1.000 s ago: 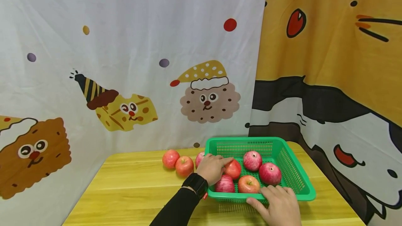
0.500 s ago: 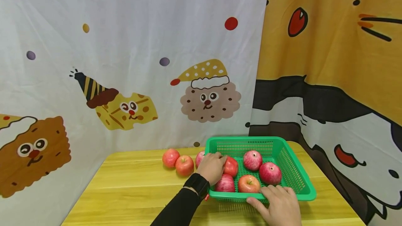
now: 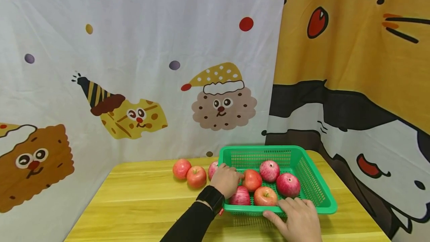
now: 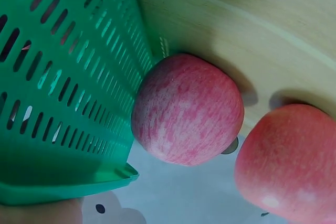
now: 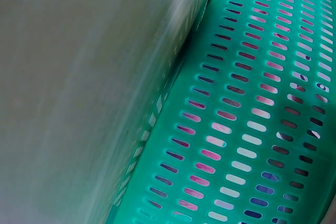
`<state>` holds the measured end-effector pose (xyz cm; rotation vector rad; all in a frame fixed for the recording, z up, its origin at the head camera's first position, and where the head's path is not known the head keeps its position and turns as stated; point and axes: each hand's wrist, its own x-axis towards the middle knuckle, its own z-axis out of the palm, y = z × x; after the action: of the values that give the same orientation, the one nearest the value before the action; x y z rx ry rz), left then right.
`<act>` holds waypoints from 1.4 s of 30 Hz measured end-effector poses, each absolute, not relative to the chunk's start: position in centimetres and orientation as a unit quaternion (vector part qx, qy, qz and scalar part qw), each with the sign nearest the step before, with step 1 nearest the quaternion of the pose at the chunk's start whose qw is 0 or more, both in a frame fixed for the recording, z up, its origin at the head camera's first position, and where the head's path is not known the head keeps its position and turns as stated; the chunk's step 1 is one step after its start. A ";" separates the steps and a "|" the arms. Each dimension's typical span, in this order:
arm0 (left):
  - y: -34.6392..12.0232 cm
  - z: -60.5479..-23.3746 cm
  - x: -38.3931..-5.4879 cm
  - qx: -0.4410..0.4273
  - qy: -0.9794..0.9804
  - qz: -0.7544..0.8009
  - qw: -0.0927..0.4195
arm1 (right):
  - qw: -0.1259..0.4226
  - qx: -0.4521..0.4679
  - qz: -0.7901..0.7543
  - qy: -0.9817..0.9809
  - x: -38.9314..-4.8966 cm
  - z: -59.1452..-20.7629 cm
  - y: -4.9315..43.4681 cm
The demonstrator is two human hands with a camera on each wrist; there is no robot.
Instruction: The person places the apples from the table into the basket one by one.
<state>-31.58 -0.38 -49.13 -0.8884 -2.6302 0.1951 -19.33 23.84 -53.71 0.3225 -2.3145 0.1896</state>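
Note:
A green plastic basket point(image 3: 317, 182) stands on the wooden table with several red apples inside. My left hand point(image 3: 226, 180), wearing a black wristband, reaches over the left rim, its fingertips right beside an orange-red apple point(image 3: 252, 180). A striped apple point(image 3: 240, 196) lies just below that hand. In the left wrist view, a bit of the hand point(image 4: 42, 212) shows past the rim, while most of its fingers are hidden. My right hand point(image 3: 300, 219) grips the front rim, thumb outside and fingers over the edge. The right wrist view shows the slotted basket wall point(image 5: 236, 108).
Outside the basket's left side, a pink apple point(image 4: 186, 109) sits close against the wall. Two more red apples, the nearer one point(image 3: 196, 177) and the farther one point(image 3: 181, 168), lie left of it on the table point(image 3: 141, 201). A cartoon-printed curtain point(image 3: 144, 40) hangs behind.
The orange-red apple beside my left fingers has shifted left, then back right, turning slightly. The left fingers have drawn back from over it. My right hand keeps its grip on the rim.

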 end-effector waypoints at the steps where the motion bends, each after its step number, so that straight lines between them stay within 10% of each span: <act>1: -0.4 -49.1 -31.6 -0.316 -0.931 0.061 0.175 | 0.388 0.126 0.075 -0.910 -19.3 -53.7 23.8; 42: -0.5 -49.7 -31.9 -0.300 -0.931 -0.022 0.207 | 0.387 0.131 0.076 -0.909 -19.3 -53.6 23.8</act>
<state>-31.86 -0.53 -49.71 -0.8359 -2.5919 -0.0601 -19.26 23.82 -53.57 0.3327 -2.3146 0.1938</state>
